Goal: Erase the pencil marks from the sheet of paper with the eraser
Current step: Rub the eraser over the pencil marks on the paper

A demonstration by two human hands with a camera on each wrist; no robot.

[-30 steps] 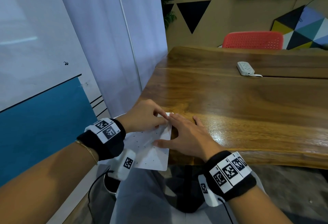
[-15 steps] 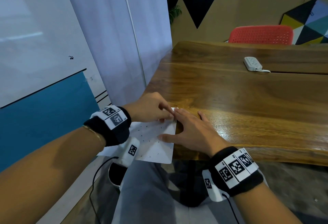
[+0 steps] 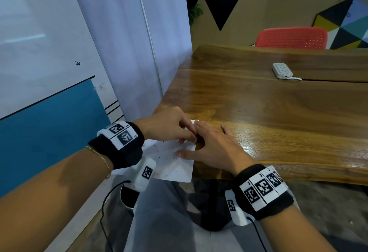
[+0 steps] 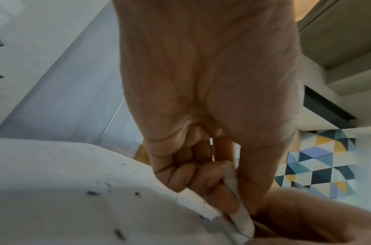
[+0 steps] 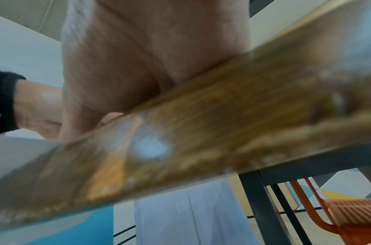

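while the right hand (image 3: 214,148) lies flat with straight fingers, pinning the paper (image 3: 175,162) at the counter (image 3: 278,116) corner, the left hand (image 3: 169,125) pinches the white eraser (image 4: 241,212) against the sheet, which is strewn with dark crumbs.
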